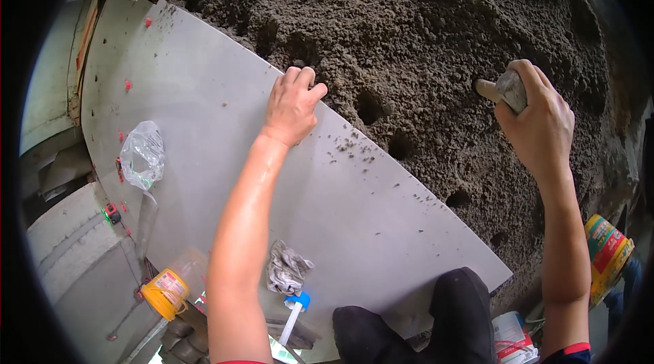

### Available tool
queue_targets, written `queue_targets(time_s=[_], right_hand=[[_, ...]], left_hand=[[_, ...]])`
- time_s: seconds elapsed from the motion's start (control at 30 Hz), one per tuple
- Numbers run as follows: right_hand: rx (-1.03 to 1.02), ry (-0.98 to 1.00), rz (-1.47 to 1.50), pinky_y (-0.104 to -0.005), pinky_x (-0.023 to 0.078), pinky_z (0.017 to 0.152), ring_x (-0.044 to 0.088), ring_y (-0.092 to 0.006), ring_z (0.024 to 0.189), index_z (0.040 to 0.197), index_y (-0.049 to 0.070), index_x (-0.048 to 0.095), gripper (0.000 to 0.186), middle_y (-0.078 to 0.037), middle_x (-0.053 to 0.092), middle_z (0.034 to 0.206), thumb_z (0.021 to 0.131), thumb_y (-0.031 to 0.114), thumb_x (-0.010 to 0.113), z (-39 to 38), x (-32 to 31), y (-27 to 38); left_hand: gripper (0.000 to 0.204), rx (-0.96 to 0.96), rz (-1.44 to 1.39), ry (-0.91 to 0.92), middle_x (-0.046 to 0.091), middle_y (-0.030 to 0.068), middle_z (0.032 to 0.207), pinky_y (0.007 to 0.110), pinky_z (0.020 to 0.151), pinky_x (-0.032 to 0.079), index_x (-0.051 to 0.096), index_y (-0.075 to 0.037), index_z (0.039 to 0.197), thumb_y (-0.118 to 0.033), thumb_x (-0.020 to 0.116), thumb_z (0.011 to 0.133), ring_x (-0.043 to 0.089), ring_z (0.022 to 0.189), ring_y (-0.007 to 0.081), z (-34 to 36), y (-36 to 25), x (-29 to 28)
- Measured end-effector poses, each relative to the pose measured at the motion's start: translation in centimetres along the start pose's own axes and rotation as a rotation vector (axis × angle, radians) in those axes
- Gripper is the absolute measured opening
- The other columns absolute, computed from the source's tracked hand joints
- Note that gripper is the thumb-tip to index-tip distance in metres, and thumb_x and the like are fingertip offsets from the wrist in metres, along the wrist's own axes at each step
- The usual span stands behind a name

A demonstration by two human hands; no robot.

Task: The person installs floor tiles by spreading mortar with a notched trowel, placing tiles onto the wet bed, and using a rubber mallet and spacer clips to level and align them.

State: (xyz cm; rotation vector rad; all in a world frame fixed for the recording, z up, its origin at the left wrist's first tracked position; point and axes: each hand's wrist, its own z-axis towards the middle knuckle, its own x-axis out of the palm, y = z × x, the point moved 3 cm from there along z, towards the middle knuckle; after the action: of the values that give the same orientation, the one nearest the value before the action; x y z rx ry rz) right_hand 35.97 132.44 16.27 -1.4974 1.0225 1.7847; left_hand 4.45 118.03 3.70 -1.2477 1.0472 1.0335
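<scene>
My left hand [294, 105] is closed at the edge of a large grey tile [191, 173], fingers curled where it meets rough dark mortar [422, 37]; their tips are partly hidden. My right hand [538, 115] grips a chunky grey tool head [511, 91] with a pale handle [486, 91] pointing left into a hollow in the mortar. Several round holes dot the mortar, and loose crumbs lie along the tile's edge.
A clear plastic bag [141, 153], crumpled cloth [287, 268], blue-and-white tool [295, 309], tape measure [112, 214] and red clips are leftward and below. Yellow buckets [163, 296] stand either side, a white bucket [511, 340] lower right. My dark-clad knees [456, 309] touch the lower area.
</scene>
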Motion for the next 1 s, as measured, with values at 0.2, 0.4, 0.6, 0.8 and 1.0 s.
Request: queue_targets(time_s=[0.2,0.4,0.6,0.8,1.0], right_hand=[[0.036,-0.012,-0.016,-0.0431,0.058,0.071,0.070,-0.0310,0.088,0.118,0.015,0.060,0.045,-0.006,0.068,0.110,0.075,0.016,0.074,-1.0,0.0,-1.1],[0.035,-0.015,-0.006,-0.0424,0.058,0.065,0.071,-0.0290,0.082,0.111,0.014,0.056,0.034,-0.008,0.068,0.102,0.082,0.026,0.071,-2.2,1.6,-1.8],[0.124,0.109,0.213,-0.0453,0.053,0.077,0.068,-0.0313,0.092,0.110,0.011,0.059,0.038,-0.011,0.068,0.104,0.081,0.028,0.075,-3.5,-2.3,-5.7],[0.258,-0.341,0.870,-0.0302,0.050,0.059,0.061,-0.0130,0.066,0.103,0.008,0.066,0.019,-0.004,0.066,0.082,0.087,0.014,0.073,-18.1,-11.3,-16.6],[0.594,-0.594,1.869,-0.0257,0.052,0.060,0.059,-0.0101,0.069,0.108,0.001,0.061,0.025,-0.004,0.061,0.081,0.094,0.022,0.060,-44.1,-23.2,-35.6]], left_hand=[[0.031,-0.076,-0.169,-0.020,0.059,0.0090,0.109,0.041,0.095,0.043,0.069,-0.010,0.099,0.002,0.056,0.073,0.051,0.106,0.0315,-1.1,-1.5,-0.7],[0.053,-0.920,-0.204,-0.447,0.043,0.0257,0.142,0.051,0.111,0.032,0.045,0.003,0.138,-0.029,0.058,0.097,0.039,0.135,0.0411,-18.1,-14.5,4.4],[0.062,-1.039,0.048,-0.326,0.031,0.0299,0.153,0.059,0.115,0.023,0.035,0.006,0.147,-0.032,0.043,0.099,0.029,0.142,0.0486,-30.0,-37.9,9.5],[0.057,-1.037,0.184,-0.473,0.034,0.0252,0.154,0.057,0.117,0.022,0.041,0.002,0.145,-0.030,0.046,0.099,0.030,0.143,0.0429,-32.0,-37.3,11.8],[0.057,-1.131,0.211,-0.414,0.032,0.0207,0.157,0.053,0.118,0.021,0.039,0.000,0.147,-0.033,0.043,0.101,0.026,0.147,0.0367,-31.8,-38.2,11.5]])
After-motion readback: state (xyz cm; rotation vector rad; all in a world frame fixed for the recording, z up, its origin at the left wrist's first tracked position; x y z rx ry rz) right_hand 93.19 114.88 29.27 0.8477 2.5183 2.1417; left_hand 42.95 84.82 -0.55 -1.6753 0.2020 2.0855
